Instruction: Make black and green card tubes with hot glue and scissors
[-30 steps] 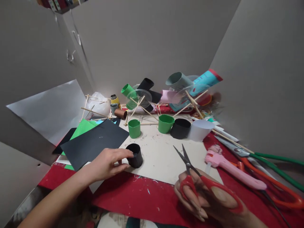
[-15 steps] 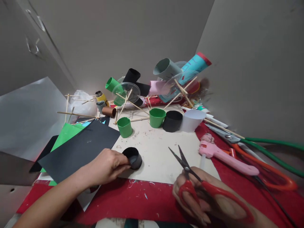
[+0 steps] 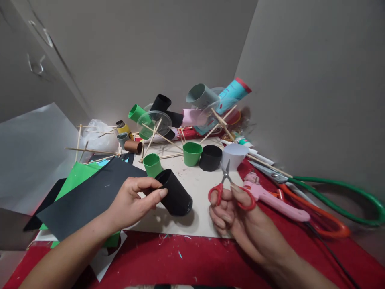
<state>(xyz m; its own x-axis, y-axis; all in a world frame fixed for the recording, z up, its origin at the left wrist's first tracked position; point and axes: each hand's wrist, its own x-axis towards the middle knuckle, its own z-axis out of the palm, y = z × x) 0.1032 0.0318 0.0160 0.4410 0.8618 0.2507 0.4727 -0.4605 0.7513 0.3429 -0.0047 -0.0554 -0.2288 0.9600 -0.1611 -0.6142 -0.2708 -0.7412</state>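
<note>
By the left grip (image 3: 135, 199), a black paper cup (image 3: 177, 194) is pinched at its rim between thumb and fingers; it is held tilted, its open mouth toward that grip and its base slanted toward the right grip (image 3: 237, 214), in which red-handled scissors (image 3: 225, 176) are grasped, blades pointed away and slightly parted. Whether the pale board (image 3: 204, 186) below is touched by the cup cannot be told. Just beyond the left grip, a small green cup (image 3: 152, 165) is stood on the board. Beyond the right grip, a second green cup (image 3: 192, 155), a second black cup (image 3: 210, 158) and a white cup (image 3: 238, 154) are lined up, the last partly covered by the blade tips. Left of the left grip, dark paper (image 3: 93, 196) is spread over green paper (image 3: 78, 174). Right of the right grip, a pink glue gun (image 3: 279, 202) is laid on the red-covered counter (image 3: 168, 265).
</note>
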